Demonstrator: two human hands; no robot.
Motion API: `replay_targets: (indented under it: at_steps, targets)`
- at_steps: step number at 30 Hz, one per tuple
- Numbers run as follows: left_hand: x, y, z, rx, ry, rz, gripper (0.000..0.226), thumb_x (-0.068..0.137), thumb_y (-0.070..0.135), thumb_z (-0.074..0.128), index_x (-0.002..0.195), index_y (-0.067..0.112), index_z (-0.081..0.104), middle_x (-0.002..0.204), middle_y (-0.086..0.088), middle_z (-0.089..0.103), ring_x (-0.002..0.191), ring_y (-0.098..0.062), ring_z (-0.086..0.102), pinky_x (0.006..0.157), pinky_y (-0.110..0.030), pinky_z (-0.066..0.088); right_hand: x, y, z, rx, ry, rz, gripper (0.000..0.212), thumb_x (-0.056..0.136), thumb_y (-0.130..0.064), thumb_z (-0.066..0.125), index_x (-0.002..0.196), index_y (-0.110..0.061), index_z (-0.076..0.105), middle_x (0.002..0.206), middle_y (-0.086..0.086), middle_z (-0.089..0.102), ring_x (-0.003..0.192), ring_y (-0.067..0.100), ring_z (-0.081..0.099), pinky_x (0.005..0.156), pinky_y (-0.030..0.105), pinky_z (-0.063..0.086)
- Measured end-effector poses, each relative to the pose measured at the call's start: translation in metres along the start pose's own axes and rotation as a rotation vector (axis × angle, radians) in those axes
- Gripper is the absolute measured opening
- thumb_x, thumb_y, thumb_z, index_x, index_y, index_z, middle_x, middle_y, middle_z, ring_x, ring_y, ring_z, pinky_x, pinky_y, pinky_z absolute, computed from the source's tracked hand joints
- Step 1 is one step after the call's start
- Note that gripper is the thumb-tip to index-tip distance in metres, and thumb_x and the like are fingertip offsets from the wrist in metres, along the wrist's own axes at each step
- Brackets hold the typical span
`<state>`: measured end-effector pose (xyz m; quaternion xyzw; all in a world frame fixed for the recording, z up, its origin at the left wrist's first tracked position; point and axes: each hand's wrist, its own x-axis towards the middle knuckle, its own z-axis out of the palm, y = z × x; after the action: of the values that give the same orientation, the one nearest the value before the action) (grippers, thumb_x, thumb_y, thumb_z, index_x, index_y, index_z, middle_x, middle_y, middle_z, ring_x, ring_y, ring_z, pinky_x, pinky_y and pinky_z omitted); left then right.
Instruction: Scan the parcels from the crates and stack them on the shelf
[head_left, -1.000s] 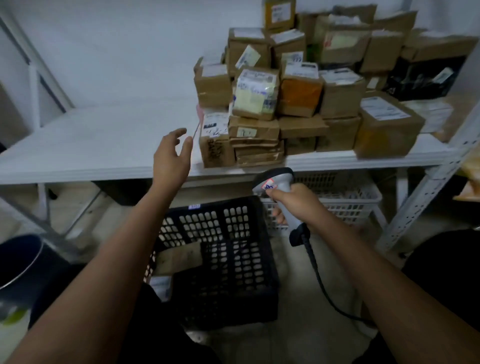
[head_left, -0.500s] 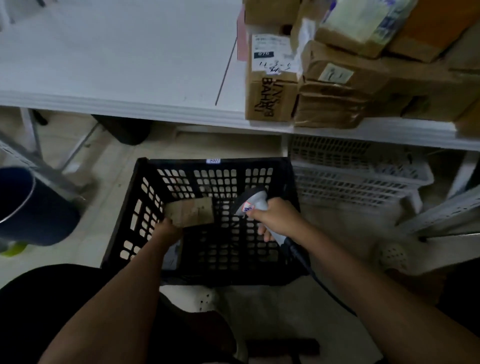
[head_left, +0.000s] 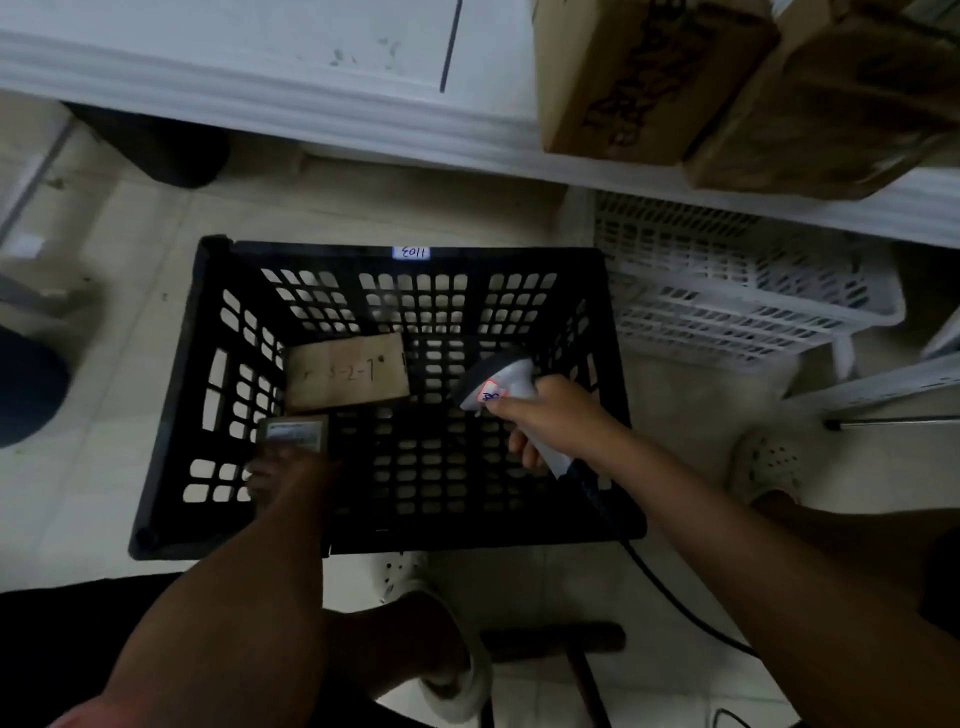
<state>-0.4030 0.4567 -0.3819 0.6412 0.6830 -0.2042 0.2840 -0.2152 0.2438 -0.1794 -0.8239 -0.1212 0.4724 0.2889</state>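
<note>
Your left hand (head_left: 283, 475) reaches into the black crate (head_left: 171, 395) at the small parcel (head_left: 293, 431); I cannot tell if it grips yet. Your right hand (head_left: 550, 421) holds the scanner (head_left: 496, 384). The parcel looks light and stiff, so pinch its sides.

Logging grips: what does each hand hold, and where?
Right hand: grey handheld scanner, by its handle. Left hand: small labelled parcel, near edge; grip unclear.

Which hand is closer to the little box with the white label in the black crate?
Left. The left hand touches the small labelled parcel from below; the right hand holds the barcode scanner across the black crate.
</note>
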Motion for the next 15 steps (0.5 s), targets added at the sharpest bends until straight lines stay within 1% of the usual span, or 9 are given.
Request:
replay_targets:
  at_steps: [2, 5, 8, 9, 11, 12, 13, 14, 15]
  targets:
    - [0.006, 0.003, 0.001, -0.024, 0.020, 0.043, 0.123, 0.074, 0.052, 0.081, 0.158, 0.015, -0.001, 0.157, -0.027, 0.013, 0.142, -0.049, 0.019, 0.119, -0.056, 0.018, 0.003, 0.003, 0.000, 0.022, -0.007, 0.010, 0.034, 0.096, -0.040, 0.058, 0.090, -0.008, 0.068, 0.057, 0.003, 0.067, 0.044, 0.014, 0.060, 0.049, 0.019, 0.047]
    - [0.008, 0.005, 0.003, -0.066, 0.002, 0.033, 0.124, 0.078, 0.044, 0.080, 0.158, 0.018, -0.011, 0.160, -0.025, 0.009, 0.145, -0.048, 0.017, 0.119, -0.059, 0.014, 0.006, 0.006, -0.005, 0.053, -0.008, 0.036, 0.035, 0.096, -0.039, 0.059, 0.089, -0.006, 0.068, 0.061, 0.006, 0.069, 0.045, 0.015, 0.061, 0.051, 0.021, 0.049]
    - [0.009, 0.006, 0.007, -0.097, -0.024, 0.024, 0.118, 0.083, 0.038, 0.077, 0.157, 0.019, -0.014, 0.162, -0.023, 0.006, 0.147, -0.047, 0.013, 0.119, -0.061, 0.014, 0.006, 0.008, -0.013, 0.077, 0.000, 0.061, 0.041, 0.094, -0.039, 0.060, 0.092, 0.001, 0.070, 0.069, 0.014, 0.071, 0.047, 0.018, 0.061, 0.052, 0.024, 0.049]
    - [0.004, 0.010, 0.004, -0.110, -0.036, 0.044, 0.114, 0.086, 0.040, 0.073, 0.157, 0.018, -0.013, 0.162, -0.023, 0.005, 0.147, -0.046, 0.012, 0.119, -0.061, 0.015, 0.006, 0.009, -0.015, 0.085, 0.009, 0.059, 0.041, 0.094, -0.039, 0.060, 0.092, 0.002, 0.070, 0.067, 0.013, 0.070, 0.046, 0.017, 0.061, 0.049, 0.023, 0.048]
    - [-0.002, 0.024, 0.003, -0.158, 0.011, 0.072, 0.095, 0.095, 0.049, 0.053, 0.158, 0.014, -0.008, 0.163, -0.022, 0.007, 0.148, -0.043, 0.013, 0.119, -0.058, 0.016, 0.005, 0.012, -0.022, 0.120, 0.043, 0.046, 0.038, 0.095, -0.037, 0.061, 0.096, 0.000, 0.068, 0.059, 0.007, 0.067, 0.044, 0.016, 0.059, 0.046, 0.022, 0.046]
    - [-0.012, 0.034, -0.002, -0.170, 0.019, 0.075, 0.093, 0.096, 0.053, 0.048, 0.159, 0.012, -0.006, 0.164, -0.022, 0.006, 0.149, -0.042, 0.013, 0.120, -0.056, 0.015, 0.004, 0.014, -0.025, 0.142, 0.062, 0.040, 0.036, 0.095, -0.037, 0.061, 0.096, -0.001, 0.068, 0.057, 0.005, 0.066, 0.044, 0.016, 0.059, 0.046, 0.022, 0.046]
    - [-0.020, 0.042, -0.004, -0.172, -0.021, 0.085, 0.101, 0.093, 0.056, 0.054, 0.158, 0.010, -0.008, 0.164, -0.023, 0.002, 0.150, -0.042, 0.009, 0.121, -0.056, 0.014, 0.004, 0.015, -0.028, 0.162, 0.085, 0.036, 0.035, 0.095, -0.037, 0.061, 0.096, -0.002, 0.068, 0.056, 0.005, 0.066, 0.045, 0.016, 0.060, 0.046, 0.022, 0.046]
    - [-0.034, 0.052, -0.010, -0.148, -0.107, 0.111, 0.113, 0.088, 0.057, 0.064, 0.158, 0.009, -0.011, 0.164, -0.023, -0.003, 0.150, -0.043, 0.005, 0.121, -0.055, 0.013, 0.003, 0.016, -0.030, 0.177, 0.112, 0.032, 0.035, 0.095, -0.037, 0.061, 0.095, -0.002, 0.068, 0.057, 0.005, 0.066, 0.045, 0.017, 0.060, 0.046, 0.023, 0.046]
    - [-0.049, 0.061, -0.016, -0.119, -0.176, 0.154, 0.119, 0.085, 0.056, 0.069, 0.157, 0.007, -0.011, 0.164, -0.023, -0.005, 0.150, -0.042, 0.003, 0.120, -0.052, 0.013, 0.003, 0.016, -0.032, 0.191, 0.141, 0.030, 0.035, 0.095, -0.036, 0.062, 0.094, -0.002, 0.068, 0.059, 0.007, 0.066, 0.046, 0.017, 0.060, 0.047, 0.023, 0.046]
